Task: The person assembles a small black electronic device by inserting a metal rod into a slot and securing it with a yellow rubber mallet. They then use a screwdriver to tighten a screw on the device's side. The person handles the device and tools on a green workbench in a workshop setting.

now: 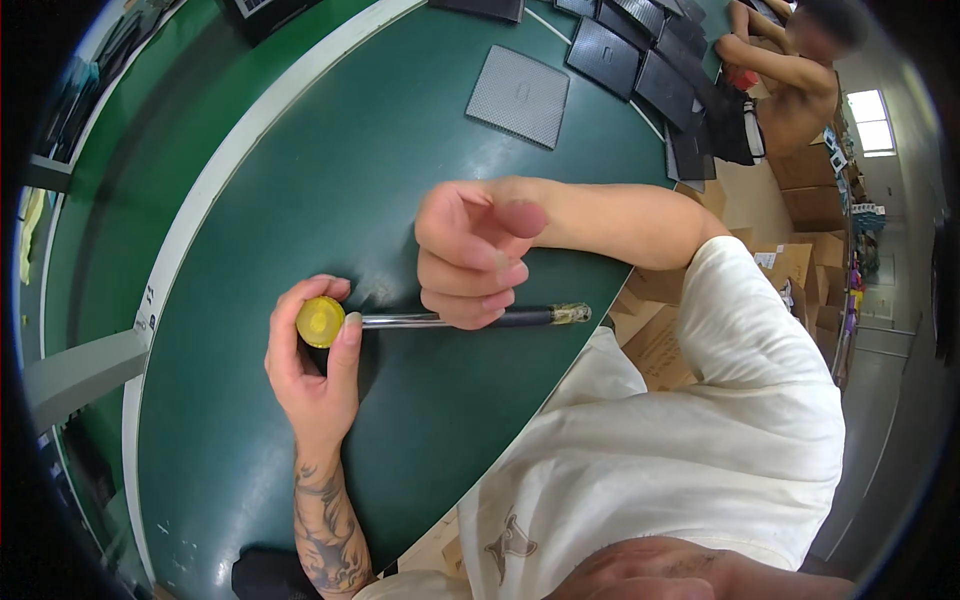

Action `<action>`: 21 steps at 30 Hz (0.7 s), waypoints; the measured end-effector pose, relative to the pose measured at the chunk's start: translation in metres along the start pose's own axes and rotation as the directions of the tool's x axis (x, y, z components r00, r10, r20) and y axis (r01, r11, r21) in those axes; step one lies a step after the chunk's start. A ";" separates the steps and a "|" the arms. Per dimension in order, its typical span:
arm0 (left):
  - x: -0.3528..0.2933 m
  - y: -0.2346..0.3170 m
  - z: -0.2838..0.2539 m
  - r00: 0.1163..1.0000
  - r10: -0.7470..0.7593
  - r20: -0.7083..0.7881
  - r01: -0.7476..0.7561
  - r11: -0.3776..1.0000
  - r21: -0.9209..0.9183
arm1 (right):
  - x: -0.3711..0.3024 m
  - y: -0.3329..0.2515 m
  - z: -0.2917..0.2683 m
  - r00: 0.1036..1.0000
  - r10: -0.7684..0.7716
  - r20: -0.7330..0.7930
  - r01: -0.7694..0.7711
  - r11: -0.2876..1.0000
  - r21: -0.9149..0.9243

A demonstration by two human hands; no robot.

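A mallet (pixel 525 317) with a yellow round face, a metal shaft and a dark grip lies crosswise on the green table (pixel 230 440). Fingers and thumb of my left hand (pixel 312 385) wrap round its head, the yellow face (pixel 321 321) turned up. Above the middle of the handle is my right hand (pixel 475 250), its fingers curled in toward the palm. Nothing shows inside that curl. The right fingers cover part of the shaft; whether they touch it I cannot tell.
A grey textured square panel (pixel 518 95) lies farther up the table. Several dark panels (pixel 605 55) are piled at the far right, near another person (pixel 800 90). Cardboard boxes (pixel 785 265) stand right of the table. A pale rail (pixel 190 225) borders the left side.
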State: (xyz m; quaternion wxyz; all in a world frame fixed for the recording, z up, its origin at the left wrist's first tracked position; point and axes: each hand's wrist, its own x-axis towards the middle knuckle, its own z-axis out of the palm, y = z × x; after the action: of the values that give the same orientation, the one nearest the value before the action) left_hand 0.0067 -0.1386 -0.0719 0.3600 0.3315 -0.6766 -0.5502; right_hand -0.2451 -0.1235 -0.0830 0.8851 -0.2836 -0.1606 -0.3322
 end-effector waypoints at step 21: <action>0.000 0.001 -0.003 1.000 -0.014 0.002 0.014 0.999 0.033 | 0.005 -0.002 0.008 0.998 0.018 -0.066 -0.019 1.000 -0.007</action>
State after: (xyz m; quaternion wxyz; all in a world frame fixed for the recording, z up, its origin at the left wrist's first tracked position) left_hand 0.0093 -0.1397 -0.0703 0.3499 0.3413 -0.6836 -0.5419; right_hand -0.2430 -0.1224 -0.0735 0.8919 -0.2773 -0.1273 -0.3337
